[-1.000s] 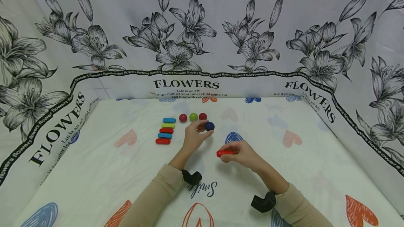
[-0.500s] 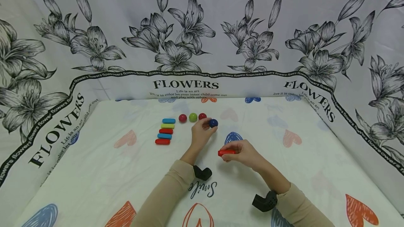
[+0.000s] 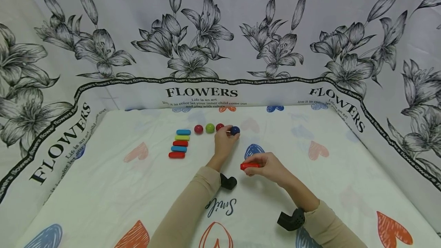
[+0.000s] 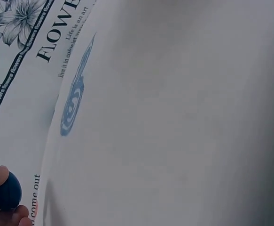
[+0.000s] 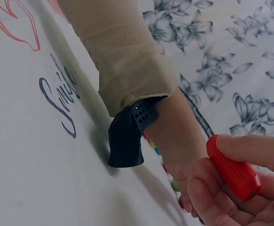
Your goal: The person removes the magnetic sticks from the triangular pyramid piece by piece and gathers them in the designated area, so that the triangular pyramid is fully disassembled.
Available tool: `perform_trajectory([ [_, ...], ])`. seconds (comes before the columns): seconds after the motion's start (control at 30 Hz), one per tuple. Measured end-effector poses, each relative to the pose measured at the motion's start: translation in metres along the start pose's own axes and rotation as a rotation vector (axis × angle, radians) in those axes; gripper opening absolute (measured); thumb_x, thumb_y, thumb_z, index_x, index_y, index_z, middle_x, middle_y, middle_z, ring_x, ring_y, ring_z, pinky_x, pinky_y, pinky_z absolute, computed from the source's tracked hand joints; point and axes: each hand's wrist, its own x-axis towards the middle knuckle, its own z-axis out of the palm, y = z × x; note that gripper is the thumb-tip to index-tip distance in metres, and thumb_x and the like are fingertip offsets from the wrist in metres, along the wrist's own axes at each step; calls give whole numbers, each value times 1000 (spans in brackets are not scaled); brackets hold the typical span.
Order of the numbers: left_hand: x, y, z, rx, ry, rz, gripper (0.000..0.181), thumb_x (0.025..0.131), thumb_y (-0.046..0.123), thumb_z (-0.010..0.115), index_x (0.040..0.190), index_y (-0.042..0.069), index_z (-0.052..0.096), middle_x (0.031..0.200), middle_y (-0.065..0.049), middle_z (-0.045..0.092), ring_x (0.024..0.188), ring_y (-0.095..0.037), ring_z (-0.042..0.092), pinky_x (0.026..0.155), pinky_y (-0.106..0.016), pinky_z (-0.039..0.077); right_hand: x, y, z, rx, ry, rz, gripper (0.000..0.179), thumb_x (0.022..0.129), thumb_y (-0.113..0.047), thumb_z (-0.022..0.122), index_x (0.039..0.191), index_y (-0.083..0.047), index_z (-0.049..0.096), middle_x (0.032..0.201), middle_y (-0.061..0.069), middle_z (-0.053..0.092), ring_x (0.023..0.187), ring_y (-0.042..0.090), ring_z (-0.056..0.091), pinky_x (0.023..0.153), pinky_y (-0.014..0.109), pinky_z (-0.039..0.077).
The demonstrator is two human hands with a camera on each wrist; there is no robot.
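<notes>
In the head view my left hand (image 3: pixel 224 141) pinches a dark blue ball (image 3: pixel 235 130) at the right end of a row of balls. The row holds a red ball (image 3: pixel 198 129), a green ball (image 3: pixel 209 128) and another red ball (image 3: pixel 219 126), partly covered by that hand. Thumb and fingertips grip the blue ball (image 4: pixel 6 192) in the left wrist view. Nearer the body, my right hand (image 3: pixel 268 167) holds a short red ribbed plastic stick (image 3: pixel 249 166) between thumb and fingers, above the cloth. The same red stick (image 5: pixel 233 169) shows closely in the right wrist view.
Left of the balls lies a column of short sticks: a blue stick (image 3: pixel 183 132), a yellow-green stick (image 3: pixel 182 138), a red stick (image 3: pixel 180 143) and others. A white cloth (image 3: pixel 103 186) with printed hearts covers the table. Flower-print curtain (image 3: pixel 203 56) stands behind and at both sides.
My left hand has moved away from the body and slightly right with the blue ball, to the row's right end. The right hand has drifted slightly right, still holding the red stick.
</notes>
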Motion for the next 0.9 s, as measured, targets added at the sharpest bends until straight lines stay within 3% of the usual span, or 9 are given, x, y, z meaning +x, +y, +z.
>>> perform_trajectory([
  [0.3, 7, 5, 10, 31, 17, -47, 38, 85, 14, 73, 119, 2, 65, 110, -15, 70, 88, -22, 64, 81, -32, 57, 0, 1, 0, 20, 1, -6, 35, 85, -18, 73, 110, 5, 66, 102, 23, 71, 77, 7, 69, 76, 19, 59],
  [0.53, 10, 3, 17, 11, 10, -103, 41, 86, 15, 71, 125, 4, 63, 116, -13, 70, 90, -21, 67, 80, -32, 57, 0, 6, -2, 23, 9, -27, 38, 83, -24, 75, 108, 3, 67, 95, 9, 73, 75, 6, 68, 74, 19, 59],
  [0.9, 14, 0, 20, 23, 25, -137, 44, 84, 12, 73, 126, 5, 62, 115, -15, 70, 94, -23, 67, 85, -34, 58, -1, 4, -1, 21, 17, 21, 34, 85, -14, 72, 111, 7, 65, 103, 24, 69, 79, 12, 70, 77, 20, 60],
])
